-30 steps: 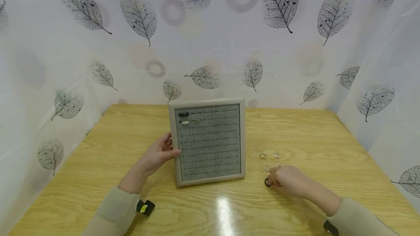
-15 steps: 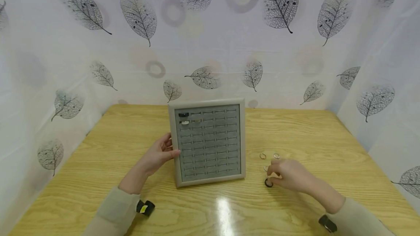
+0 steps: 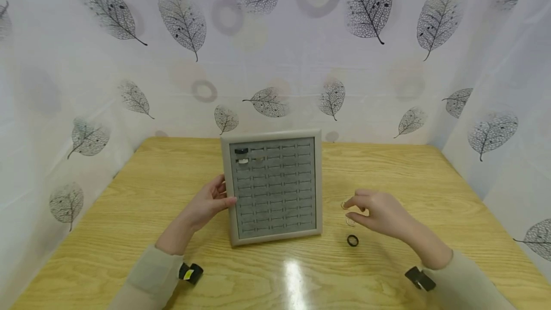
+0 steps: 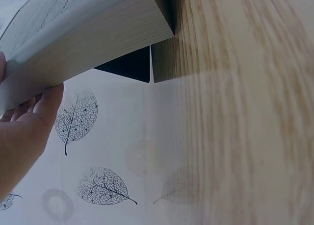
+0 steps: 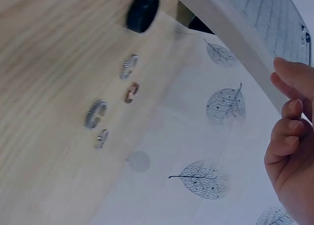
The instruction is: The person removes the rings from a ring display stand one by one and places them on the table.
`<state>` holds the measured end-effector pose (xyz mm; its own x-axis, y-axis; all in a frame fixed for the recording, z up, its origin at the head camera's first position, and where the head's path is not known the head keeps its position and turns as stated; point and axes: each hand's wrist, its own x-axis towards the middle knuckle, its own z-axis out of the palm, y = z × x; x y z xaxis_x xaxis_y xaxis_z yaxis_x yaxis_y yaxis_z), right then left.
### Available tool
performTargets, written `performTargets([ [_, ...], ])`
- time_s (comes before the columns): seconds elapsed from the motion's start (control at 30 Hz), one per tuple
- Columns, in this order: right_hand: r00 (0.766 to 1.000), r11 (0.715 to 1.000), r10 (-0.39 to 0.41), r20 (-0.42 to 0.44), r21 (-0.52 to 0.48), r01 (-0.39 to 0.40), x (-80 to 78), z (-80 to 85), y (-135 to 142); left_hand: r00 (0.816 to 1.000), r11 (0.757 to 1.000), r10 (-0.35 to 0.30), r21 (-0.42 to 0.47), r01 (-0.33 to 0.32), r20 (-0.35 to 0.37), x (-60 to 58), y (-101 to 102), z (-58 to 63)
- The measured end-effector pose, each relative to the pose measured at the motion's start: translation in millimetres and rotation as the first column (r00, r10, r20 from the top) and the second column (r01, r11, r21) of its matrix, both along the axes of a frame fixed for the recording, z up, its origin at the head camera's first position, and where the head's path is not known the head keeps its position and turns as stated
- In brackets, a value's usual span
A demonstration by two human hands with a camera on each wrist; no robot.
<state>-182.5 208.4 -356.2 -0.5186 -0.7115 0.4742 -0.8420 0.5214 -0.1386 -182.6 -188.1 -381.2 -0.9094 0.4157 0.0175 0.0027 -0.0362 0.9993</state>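
Ring board (image 3: 277,193) stands on the wooden table (image 3: 185,157), leaning back, just past two pale sleeves (image 3: 155,274). Behind each hand sits a black wrist device (image 3: 196,273); the one behind the left hand carries a yellow patch (image 3: 188,274) too small to read. Nearest on the table is a black ring (image 5: 141,12), short of the right hand's thumb. That right hand (image 3: 380,212) hovers to the right of the board, fingers loosely bent, a narrow bare gap between thumb and index finger.

Under the gap lies a silver ring (image 5: 129,66), and beside the index fingertip a rose-gold ring (image 5: 129,94). A broader silver ring (image 5: 89,115) and a small silver ring (image 5: 101,138) show in the right wrist view; the right hand hides them from the head camera.

The left hand (image 3: 208,207) grips the board's left edge, thumb on the front, fingers behind. Farther up from that thumb, the slots hold a dark ring (image 3: 241,150), a white ring (image 3: 243,160) below it and a gold ring (image 3: 258,159) beside the white one. Beyond both hands hangs a pale curtain (image 3: 280,51) printed with dark leaves.
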Motion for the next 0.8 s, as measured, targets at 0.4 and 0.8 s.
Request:
performTargets([
  [0.4, 0.988, 0.978, 0.095, -0.118, -0.176, -0.115, -7.8, 20.8, -31.0, 1.000, 1.000, 0.004, 0.012, -0.004, 0.016, 0.2, 1.0, 0.2],
  [0.8, 0.969, 0.933, 0.164, -0.183, -0.290, -0.212, -25.4, 30.1, -75.7, 1.000, 1.000, 0.004, 0.006, -0.004, 0.008, -0.6, 0.3, -1.1],
])
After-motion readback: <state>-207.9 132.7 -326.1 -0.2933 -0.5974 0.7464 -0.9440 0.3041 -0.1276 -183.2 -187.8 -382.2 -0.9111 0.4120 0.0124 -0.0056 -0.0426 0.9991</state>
